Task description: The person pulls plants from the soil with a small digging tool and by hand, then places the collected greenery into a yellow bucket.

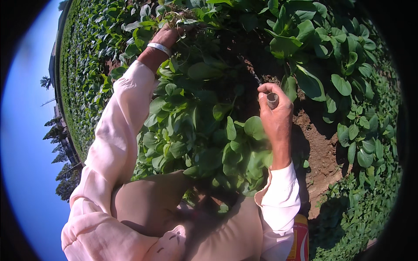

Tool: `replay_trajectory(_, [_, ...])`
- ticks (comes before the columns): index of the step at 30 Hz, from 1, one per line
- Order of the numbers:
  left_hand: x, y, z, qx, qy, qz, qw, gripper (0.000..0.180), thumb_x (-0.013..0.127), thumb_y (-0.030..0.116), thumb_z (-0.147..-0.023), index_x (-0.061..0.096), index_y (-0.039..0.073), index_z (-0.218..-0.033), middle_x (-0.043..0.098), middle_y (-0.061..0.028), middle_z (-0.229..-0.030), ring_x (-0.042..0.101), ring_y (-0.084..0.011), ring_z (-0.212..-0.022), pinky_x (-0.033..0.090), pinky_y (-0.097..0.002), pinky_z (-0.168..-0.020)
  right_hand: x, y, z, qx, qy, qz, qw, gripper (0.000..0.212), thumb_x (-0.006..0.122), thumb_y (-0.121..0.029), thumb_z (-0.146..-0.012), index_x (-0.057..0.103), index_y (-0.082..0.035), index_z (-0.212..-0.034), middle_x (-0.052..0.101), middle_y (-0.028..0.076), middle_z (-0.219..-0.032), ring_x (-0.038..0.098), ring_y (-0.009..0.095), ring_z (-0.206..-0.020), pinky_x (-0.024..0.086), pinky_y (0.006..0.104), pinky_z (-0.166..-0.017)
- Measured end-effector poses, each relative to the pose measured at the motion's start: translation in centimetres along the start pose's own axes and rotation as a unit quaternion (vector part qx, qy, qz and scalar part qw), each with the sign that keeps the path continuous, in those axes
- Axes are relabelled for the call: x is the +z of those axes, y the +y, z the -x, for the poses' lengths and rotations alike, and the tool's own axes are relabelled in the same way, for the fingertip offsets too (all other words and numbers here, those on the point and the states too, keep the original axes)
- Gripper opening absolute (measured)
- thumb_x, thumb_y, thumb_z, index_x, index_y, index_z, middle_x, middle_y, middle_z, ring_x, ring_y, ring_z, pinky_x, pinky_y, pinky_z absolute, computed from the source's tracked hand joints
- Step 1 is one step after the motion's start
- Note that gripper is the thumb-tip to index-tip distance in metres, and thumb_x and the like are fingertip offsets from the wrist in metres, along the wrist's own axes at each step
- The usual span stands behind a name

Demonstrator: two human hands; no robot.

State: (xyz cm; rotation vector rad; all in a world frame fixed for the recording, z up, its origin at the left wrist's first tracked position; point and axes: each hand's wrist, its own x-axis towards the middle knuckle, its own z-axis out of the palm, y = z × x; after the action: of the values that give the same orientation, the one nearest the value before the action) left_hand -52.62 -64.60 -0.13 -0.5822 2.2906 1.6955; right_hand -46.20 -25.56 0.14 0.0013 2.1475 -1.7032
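At the upper left, my left hand [167,36], with a white band at the wrist, reaches in among the leaves. It is closed on a tangle of thin plant stems and pale roots [176,18]; its fingertips are partly hidden. My right hand [277,108] wraps round the handle [272,100] of a hand tool, whose hollow round end faces up. A narrow metal part [257,79] shows beyond the fingers, pointing at the shaded soil; the rest of the tool is out of sight. Broad-leaved green plants [174,130] grow between my two arms.
More leafy plants [305,43] stand at the upper right, beside a strip of bare brown soil [320,152]. Low growth [365,209] covers the far right. A red and yellow container [301,239] is by my right sleeve. My bent knees [150,202] are close to the plants.
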Motion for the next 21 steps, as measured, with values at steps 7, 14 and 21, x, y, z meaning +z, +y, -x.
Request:
replay_trajectory(7, [3.7,1.7,-1.2,0.143,0.087,-0.401,0.901,0.035,0.068,0.027,-0.085,0.064,0.003,-0.109,0.069,-0.0138,-0.089,0.066,-0.0259,-0.087,0.051,-0.0355,-0.079,2.8,-2.0,-2.0,-0.075,-0.055,0.103,0.99,0.014,0.062,0.0,-0.077,0.06,-0.007,-0.09,0.067,0.012,-0.071,0.066,0.033,-0.069,0.05,0.0414,-0.06])
replay_trajectory(14, [8.8,2.4,-0.1,0.084,0.006,-0.703,0.706,0.027,0.068,0.034,-0.074,0.065,0.008,-0.079,0.066,-0.0166,-0.08,0.065,-0.0384,-0.077,0.051,-0.048,-0.063,4.9,-1.4,-2.9,-0.082,-0.049,0.128,0.987,0.012,0.062,-0.004,-0.079,0.06,-0.01,-0.089,0.066,0.012,-0.071,0.065,0.035,-0.07,0.049,0.0446,-0.06])
replay_trajectory(21, [9.3,0.9,-1.3,0.075,0.021,-0.704,0.706,0.025,0.067,0.03,-0.073,0.067,0.007,-0.083,0.067,-0.0184,-0.082,0.066,-0.0391,-0.079,0.052,-0.0477,-0.065,8.4,-1.7,-6.6,-0.049,-0.018,0.117,0.992,0.007,0.06,-0.013,-0.082,0.065,-0.01,-0.086,0.068,0.013,-0.076,0.066,0.034,-0.073,0.051,0.0426,-0.063])
